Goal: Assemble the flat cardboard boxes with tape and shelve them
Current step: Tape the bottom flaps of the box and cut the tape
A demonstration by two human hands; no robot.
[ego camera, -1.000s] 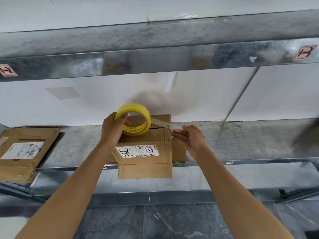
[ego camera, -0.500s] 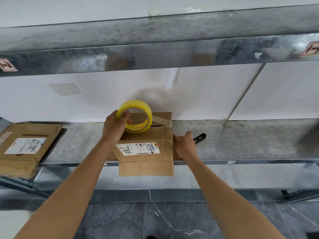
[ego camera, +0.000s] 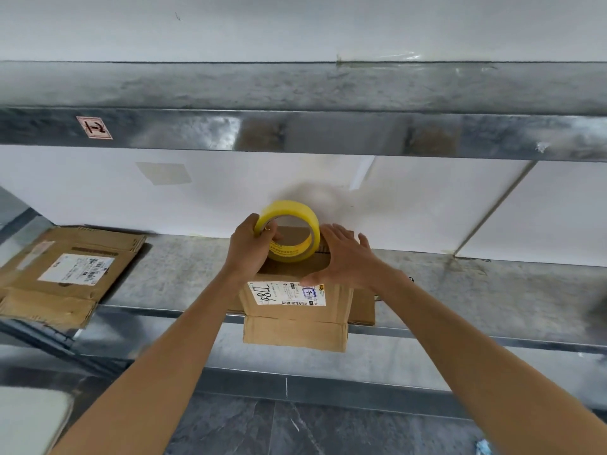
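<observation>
Right hand (ego camera: 341, 257) now splayed flat atop box (ego camera: 297, 310), off its side; left hand (ego camera: 249, 244) grips tape roll (ego camera: 290, 231). Tape strip hidden.

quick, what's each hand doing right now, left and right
Left hand: closed on the yellow tape roll, holding it above the cardboard box.
Right hand: open, fingers spread, palm down on the box top, gripping nothing.
</observation>
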